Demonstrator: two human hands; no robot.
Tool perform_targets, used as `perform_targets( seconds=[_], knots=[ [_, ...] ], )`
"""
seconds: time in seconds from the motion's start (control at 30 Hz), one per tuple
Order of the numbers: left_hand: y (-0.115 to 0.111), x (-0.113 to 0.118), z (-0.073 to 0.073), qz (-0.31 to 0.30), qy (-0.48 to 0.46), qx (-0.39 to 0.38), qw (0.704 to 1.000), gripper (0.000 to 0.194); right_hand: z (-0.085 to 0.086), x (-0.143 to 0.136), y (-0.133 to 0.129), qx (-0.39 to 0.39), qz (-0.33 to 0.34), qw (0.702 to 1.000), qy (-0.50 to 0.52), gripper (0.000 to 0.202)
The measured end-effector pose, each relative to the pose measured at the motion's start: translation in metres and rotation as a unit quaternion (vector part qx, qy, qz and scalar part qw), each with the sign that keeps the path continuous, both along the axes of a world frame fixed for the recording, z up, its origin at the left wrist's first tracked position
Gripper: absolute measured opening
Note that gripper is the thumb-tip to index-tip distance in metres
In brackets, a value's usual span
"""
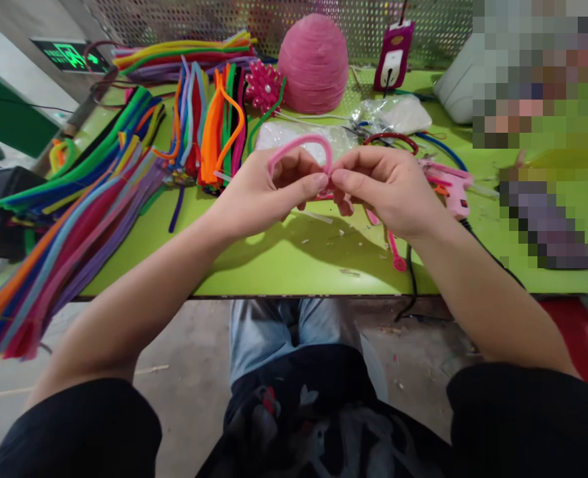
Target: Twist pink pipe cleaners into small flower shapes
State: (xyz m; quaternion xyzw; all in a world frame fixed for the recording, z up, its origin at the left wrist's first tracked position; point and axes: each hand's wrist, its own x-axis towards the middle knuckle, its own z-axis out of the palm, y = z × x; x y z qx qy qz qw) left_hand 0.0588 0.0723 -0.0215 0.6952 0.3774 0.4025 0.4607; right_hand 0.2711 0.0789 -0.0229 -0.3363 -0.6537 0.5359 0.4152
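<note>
A pink pipe cleaner (301,139) arches between my two hands above the green table. My left hand (279,186) is closed, its thumb and finger pinching the pipe cleaner near the middle. Right against it, my right hand (378,182) pinches the pink stem at the same spot with thumb and fingertip. The exact meeting point of the fingers hides part of the pipe cleaner. Below my right hand, a pink stem with a coiled end (397,262) is visible. Behind the hands lies a clear plastic bag (341,143).
Bundles of coloured pipe cleaners (89,219) cover the table's left side. At the back are a pink dome (314,63), a pink beaded flower (264,86) and a purple power socket (392,56). A pink glue gun (456,189) with a black cord lies right of my right hand.
</note>
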Motion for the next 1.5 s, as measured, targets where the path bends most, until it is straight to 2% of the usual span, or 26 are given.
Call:
perform_targets(
  seconds=[0.17,0.3,0.47,0.57,0.67,0.8,0.9,0.97,1.17,1.27,1.4,1.5],
  knots=[
    [0.003,0.006,-0.017,0.024,-0.113,-0.055,0.992,0.021,-0.008,-0.006,-0.003,0.016,-0.070,0.995,0.068,0.030],
    [0.002,0.011,-0.020,0.064,-0.165,-0.074,0.981,0.022,-0.010,-0.009,-0.005,0.006,-0.064,0.996,0.061,0.030],
    [0.002,0.007,-0.013,0.056,-0.118,-0.079,0.988,0.019,-0.002,-0.007,-0.007,0.009,-0.079,0.996,0.028,0.034],
    [0.003,0.004,-0.010,0.043,-0.083,-0.083,0.992,0.018,0.000,-0.005,-0.007,-0.013,-0.052,0.999,0.003,0.030],
    [0.002,0.004,-0.010,0.039,-0.081,-0.084,0.992,0.020,-0.001,-0.004,-0.006,-0.047,-0.039,0.998,0.025,0.024],
    [-0.004,0.010,-0.013,0.061,-0.070,-0.029,0.995,0.020,-0.002,-0.005,-0.006,-0.070,-0.034,0.995,0.063,0.023],
    [-0.010,0.014,-0.014,0.107,-0.019,0.056,0.993,0.015,-0.001,-0.005,-0.006,-0.061,-0.049,0.996,0.048,0.021],
    [-0.011,0.014,-0.014,0.115,0.007,0.085,0.990,0.013,-0.001,-0.004,-0.005,-0.040,-0.060,0.997,0.025,0.021],
    [-0.006,0.007,-0.009,0.049,0.063,0.071,0.994,0.019,-0.002,0.001,-0.002,0.010,-0.053,0.998,-0.027,0.019],
    [-0.005,0.005,-0.007,0.016,0.050,0.018,0.998,0.020,-0.003,0.001,-0.003,0.022,-0.059,0.998,-0.027,0.027],
    [-0.004,0.006,-0.011,-0.031,0.026,-0.017,0.999,0.012,-0.006,0.002,-0.003,0.037,-0.061,0.996,-0.046,0.038],
    [-0.003,0.008,-0.014,-0.023,0.022,-0.022,0.999,0.010,-0.008,0.005,-0.003,0.057,-0.081,0.992,-0.083,0.042]
  ],
)
